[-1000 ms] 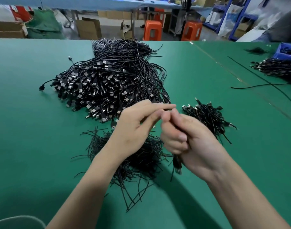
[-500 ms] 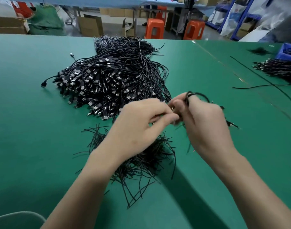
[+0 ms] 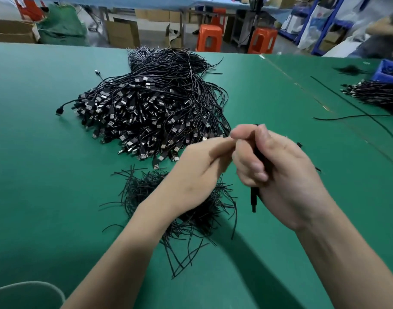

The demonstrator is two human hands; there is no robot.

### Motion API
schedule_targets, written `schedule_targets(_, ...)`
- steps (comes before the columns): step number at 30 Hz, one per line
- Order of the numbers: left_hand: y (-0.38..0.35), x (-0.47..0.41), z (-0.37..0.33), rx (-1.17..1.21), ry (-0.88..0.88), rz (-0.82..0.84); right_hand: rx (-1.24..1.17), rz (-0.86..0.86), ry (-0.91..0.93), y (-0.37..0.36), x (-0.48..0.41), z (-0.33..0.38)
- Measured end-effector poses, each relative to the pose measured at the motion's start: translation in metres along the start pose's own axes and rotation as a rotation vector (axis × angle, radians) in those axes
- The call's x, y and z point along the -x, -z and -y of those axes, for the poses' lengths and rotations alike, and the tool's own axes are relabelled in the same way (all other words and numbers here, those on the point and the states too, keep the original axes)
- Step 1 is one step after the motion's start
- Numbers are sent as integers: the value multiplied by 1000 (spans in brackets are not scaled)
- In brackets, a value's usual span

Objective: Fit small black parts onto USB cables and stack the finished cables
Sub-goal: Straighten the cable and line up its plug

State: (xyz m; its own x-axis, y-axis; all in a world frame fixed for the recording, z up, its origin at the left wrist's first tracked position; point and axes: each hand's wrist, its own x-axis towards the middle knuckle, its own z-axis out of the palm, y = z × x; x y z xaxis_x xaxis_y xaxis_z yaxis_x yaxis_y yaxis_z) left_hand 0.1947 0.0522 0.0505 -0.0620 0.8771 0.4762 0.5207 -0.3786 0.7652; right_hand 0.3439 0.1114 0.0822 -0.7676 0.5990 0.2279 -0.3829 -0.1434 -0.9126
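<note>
A big heap of black USB cables (image 3: pixel 151 112) lies on the green table (image 3: pixel 46 175), plugs toward me. Nearer me sits a loose pile of thin black strips (image 3: pixel 146 192), partly under my left arm. My right hand (image 3: pixel 280 175) grips one black USB cable (image 3: pixel 254 197) in its curled fingers; the plug end hangs below the fist. My left hand (image 3: pixel 200 168) meets it at the fingertips and pinches something small there, too blurred to name. The finished stack behind my right hand is almost wholly hidden.
Another bundle of cables (image 3: pixel 378 94) lies at the far right beside a blue bin (image 3: pixel 389 70), with a single cable (image 3: pixel 351 117) stretched across the table. Orange stools (image 3: pixel 210 37) and cardboard boxes stand beyond the far edge. A grey rim (image 3: pixel 28 291) shows at bottom left.
My right hand has drawn back from the small stack toward me and turned upright, the cable now hanging below the fist. My left hand stayed at its fingertips.
</note>
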Motion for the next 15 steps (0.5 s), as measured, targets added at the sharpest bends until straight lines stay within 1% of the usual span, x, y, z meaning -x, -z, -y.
schedule_targets(3, -9, -1, -6, -30, 29, 49, 235, -229, 176, -7, -5, -5)
schedule_targets(5, -8, -2, -10, -104, 9, 95, 409, -336, 279, -8, -6, -6)
schedule_targets(10, 8, -1, -9, -318, 50, 119, 1032, -421, 466, -2, -3, -13)
schedule_targets(12, 19, 0, -12, -437, 22, 103, 1201, -427, 456, 0, -2, -17)
schedule_targets(13, 24, 1, -15, -530, -26, 79, 1242, -415, 407, 1, -2, -20)
schedule_targets(15, 32, 2, -19, -736, -134, 23, 1327, -364, 244, 0, -2, -25)
